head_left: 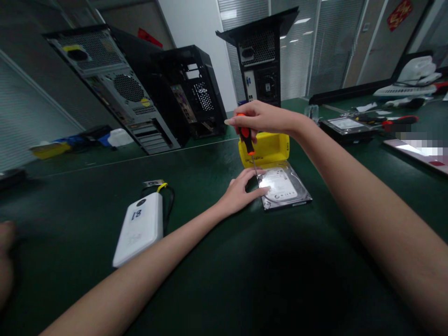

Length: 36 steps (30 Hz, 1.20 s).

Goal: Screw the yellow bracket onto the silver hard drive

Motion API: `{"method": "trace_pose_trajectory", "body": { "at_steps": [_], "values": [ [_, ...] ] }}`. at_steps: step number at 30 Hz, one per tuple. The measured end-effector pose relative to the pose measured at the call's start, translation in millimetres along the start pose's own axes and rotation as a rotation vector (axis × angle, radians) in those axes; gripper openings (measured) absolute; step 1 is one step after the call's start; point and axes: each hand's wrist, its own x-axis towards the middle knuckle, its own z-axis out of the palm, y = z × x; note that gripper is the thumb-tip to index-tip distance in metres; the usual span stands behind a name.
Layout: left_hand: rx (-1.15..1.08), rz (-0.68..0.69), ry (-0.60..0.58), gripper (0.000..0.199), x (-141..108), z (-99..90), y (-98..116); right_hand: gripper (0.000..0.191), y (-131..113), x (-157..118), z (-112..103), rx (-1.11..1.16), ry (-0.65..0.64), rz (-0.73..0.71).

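A silver hard drive (292, 189) with a white label lies flat on the green table (196, 280). My left hand (240, 191) rests on its left side, thumb and fingers spread apart over the drive's edge. Above the drive, my right hand (252, 121) is closed around the orange and black handle of a screwdriver (247, 137). The screwdriver's shaft points down to the drive's left edge, close to my left fingertips; whether the tip sits in a screw is too small to tell. Just behind the drive stands an open yellow case (269, 148).
A white power bank (140, 226) with a cable lies at left. Computer cases (129, 88) stand at the back. Another hard drive (346, 126), tools and a tablet-like device (418, 151) are at right. Part of another person's hand (6, 261) shows at the left edge.
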Motion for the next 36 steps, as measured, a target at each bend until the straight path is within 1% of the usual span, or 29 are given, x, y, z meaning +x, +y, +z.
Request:
{"method": "trace_pose_trajectory", "body": {
  "at_steps": [6,9,11,15,19,23,28,33,36],
  "values": [
    [-0.001,-0.002,0.002,0.045,0,0.3,0,0.025,-2,-1,1,0.015,-0.024,-0.039],
    [-0.012,0.003,0.013,0.044,1,1.1,-1,0.019,-1,0,2,-0.005,0.005,-0.076],
    [-0.034,0.001,0.027,0.042,1,2.0,-4,0.019,0,1,3,-0.021,0.016,-0.089],
    [-0.081,-0.038,0.070,0.039,3,3.7,-10,0.024,0,1,3,-0.023,0.001,-0.066],
    [-0.045,-0.025,0.110,0.030,3,4.7,-12,0.024,-1,0,2,-0.015,0.002,-0.041],
    [-0.007,-0.033,0.109,0.026,1,4.9,-11,0.024,-2,0,1,-0.007,-0.009,-0.026],
    [-0.025,-0.029,0.094,0.024,2,4.2,-12,0.025,-5,-1,2,-0.024,-0.003,-0.017],
    [-0.064,-0.011,0.116,0.016,4,3.1,-13,0.025,-5,-1,1,-0.041,0.004,-0.012],
    [-0.056,-0.020,0.128,0.015,4,2.8,-12,0.024,-3,-1,1,-0.035,0.004,-0.011]
  ]
}}
